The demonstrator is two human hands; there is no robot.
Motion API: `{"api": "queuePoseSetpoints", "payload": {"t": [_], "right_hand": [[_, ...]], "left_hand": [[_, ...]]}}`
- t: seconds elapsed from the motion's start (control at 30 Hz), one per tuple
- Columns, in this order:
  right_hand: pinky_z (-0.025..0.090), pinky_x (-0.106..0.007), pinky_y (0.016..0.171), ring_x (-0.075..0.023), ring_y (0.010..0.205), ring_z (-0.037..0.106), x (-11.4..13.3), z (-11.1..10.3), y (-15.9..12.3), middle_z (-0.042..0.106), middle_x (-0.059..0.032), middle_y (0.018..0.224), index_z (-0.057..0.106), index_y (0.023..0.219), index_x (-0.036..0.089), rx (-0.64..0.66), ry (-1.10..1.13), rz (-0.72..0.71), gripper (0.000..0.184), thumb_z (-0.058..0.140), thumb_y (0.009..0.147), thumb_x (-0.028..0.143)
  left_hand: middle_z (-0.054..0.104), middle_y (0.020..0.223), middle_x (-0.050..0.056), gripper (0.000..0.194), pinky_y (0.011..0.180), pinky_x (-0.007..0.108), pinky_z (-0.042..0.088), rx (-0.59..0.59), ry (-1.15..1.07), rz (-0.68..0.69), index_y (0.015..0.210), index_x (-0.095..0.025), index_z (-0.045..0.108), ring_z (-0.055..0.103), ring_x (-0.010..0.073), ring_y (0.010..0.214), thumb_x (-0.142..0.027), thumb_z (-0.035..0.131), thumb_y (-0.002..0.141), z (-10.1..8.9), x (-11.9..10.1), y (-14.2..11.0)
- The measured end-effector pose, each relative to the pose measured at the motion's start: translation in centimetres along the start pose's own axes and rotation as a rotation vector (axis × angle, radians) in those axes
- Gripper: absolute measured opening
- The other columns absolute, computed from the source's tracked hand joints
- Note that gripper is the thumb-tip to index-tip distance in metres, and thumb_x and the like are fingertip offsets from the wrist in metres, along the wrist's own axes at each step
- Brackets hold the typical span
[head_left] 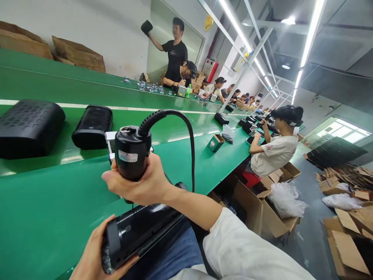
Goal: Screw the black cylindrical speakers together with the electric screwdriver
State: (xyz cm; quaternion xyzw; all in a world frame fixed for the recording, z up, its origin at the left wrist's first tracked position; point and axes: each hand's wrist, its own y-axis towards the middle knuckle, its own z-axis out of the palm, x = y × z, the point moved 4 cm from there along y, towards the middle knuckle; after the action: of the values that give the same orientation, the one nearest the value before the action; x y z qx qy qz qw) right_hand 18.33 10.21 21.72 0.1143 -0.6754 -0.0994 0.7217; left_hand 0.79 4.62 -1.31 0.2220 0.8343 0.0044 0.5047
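Note:
A corded black electric screwdriver (132, 171), with a white label and a cable looping from its top, is upright in my right hand (151, 182), the fingers wrapped round its body. Its lower end points down at a long, glossy black casing (145, 223) with small perforations, which looks like a speaker housing. Whether the tip touches it I cannot tell. My left hand (94, 249) grips the near-left end of the casing, which lies tilted over my lap at the table edge.
Two black speaker-like units (32, 126) stand on the green conveyor (17, 85) at left. A small green box (216, 143) is farther along the green worktop (43, 206). A co-worker (274, 147) sits at right, near open cartons (271, 214). Other people work beyond.

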Motion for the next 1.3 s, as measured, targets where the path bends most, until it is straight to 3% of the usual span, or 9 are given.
{"api": "queuePoseSetpoints", "payload": {"t": [0.17,0.3,0.43,0.5,0.67,0.87,1.03,1.17,1.3], "right_hand": [[0.045,-0.03,0.048,-0.0105,0.049,0.05,0.1,-0.1,-1.1,0.058,0.0069,0.064,0.063,0.083,0.026,0.002,0.039,-0.058,0.044,0.1,0.079,0.05],[0.049,-0.031,0.047,-0.0127,0.044,0.052,1.8,-1.4,-0.4,0.055,0.0119,0.061,0.063,0.107,0.03,0.048,0.009,-0.185,0.046,0.094,0.087,0.058],[0.043,-0.032,0.046,-0.0118,0.042,0.044,5.1,-4.0,1.9,0.045,0.0126,0.059,0.057,0.105,0.035,-0.192,-0.122,-0.484,0.041,0.086,0.093,0.062],[0.041,-0.033,0.047,-0.0124,0.044,0.042,5.6,-4.7,3.4,0.044,0.0111,0.06,0.051,0.096,0.035,-0.286,-0.21,-0.552,0.047,0.083,0.091,0.07],[0.041,-0.038,0.05,-0.0157,0.047,0.042,3.0,-4.4,7.0,0.047,0.0091,0.063,0.049,0.096,0.034,-0.296,-0.151,-0.577,0.052,0.085,0.088,0.072],[0.037,-0.036,0.042,-0.0144,0.043,0.04,0.8,-3.6,8.5,0.05,0.0096,0.066,0.05,0.095,0.034,-0.322,-0.119,-0.557,0.044,0.084,0.087,0.062],[0.042,-0.039,0.04,-0.0169,0.045,0.049,1.0,-3.8,8.1,0.054,0.0061,0.073,0.053,0.093,0.036,-0.334,-0.173,-0.533,0.032,0.079,0.089,0.054],[0.04,-0.037,0.039,-0.0145,0.042,0.04,1.7,-4.4,7.1,0.051,0.0065,0.072,0.053,0.093,0.036,-0.295,-0.188,-0.527,0.034,0.081,0.089,0.055],[0.038,-0.038,0.037,-0.0167,0.041,0.038,4.1,-6.0,4.8,0.042,0.0063,0.063,0.061,0.09,0.038,-0.302,-0.2,-0.533,0.021,0.081,0.084,0.039]], "left_hand": [[0.06,0.155,0.015,0.093,0.123,0.067,0.057,0.092,-0.01,-0.029,0.164,-0.027,0.036,0.069,0.0421,0.14,-0.061,0.082,0.091,-0.4,-2.6,-0.4],[0.054,0.163,0.018,0.098,0.129,0.063,0.051,0.146,-0.018,-0.013,0.167,-0.026,0.031,0.061,0.041,0.151,-0.05,0.087,0.09,-1.2,-3.5,-0.2],[0.051,0.167,0.02,0.102,0.132,0.063,0.048,0.144,-0.033,-0.002,0.169,-0.026,0.028,0.056,0.0412,0.156,-0.046,0.089,0.09,-1.2,-3.7,-0.3],[0.05,0.167,0.02,0.104,0.132,0.063,0.048,0.147,-0.038,-0.001,0.17,-0.027,0.027,0.056,0.0413,0.157,-0.045,0.09,0.09,-1.1,-3.8,-0.4],[0.051,0.166,0.019,0.108,0.128,0.06,0.052,0.154,-0.051,-0.006,0.172,-0.031,0.026,0.059,0.0421,0.154,-0.046,0.093,0.088,-1.1,-3.5,-0.5],[0.051,0.166,0.017,0.11,0.127,0.06,0.054,0.147,-0.04,-0.021,0.172,-0.034,0.027,0.06,0.0429,0.153,-0.047,0.094,0.086,-1.1,-3.3,-0.6],[0.052,0.164,0.017,0.109,0.128,0.06,0.053,0.145,-0.047,-0.004,0.172,-0.032,0.028,0.06,0.0419,0.152,-0.047,0.094,0.086,-1.1,-3.4,-0.5],[0.052,0.164,0.018,0.107,0.127,0.059,0.053,0.143,-0.033,-0.006,0.171,-0.031,0.029,0.06,0.0417,0.152,-0.05,0.094,0.087,-1.2,-3.5,-0.5],[0.054,0.164,0.017,0.107,0.127,0.058,0.054,0.143,-0.015,0.015,0.172,-0.03,0.029,0.061,0.0413,0.151,-0.05,0.092,0.088,-1.3,-3.5,-0.4]]}}
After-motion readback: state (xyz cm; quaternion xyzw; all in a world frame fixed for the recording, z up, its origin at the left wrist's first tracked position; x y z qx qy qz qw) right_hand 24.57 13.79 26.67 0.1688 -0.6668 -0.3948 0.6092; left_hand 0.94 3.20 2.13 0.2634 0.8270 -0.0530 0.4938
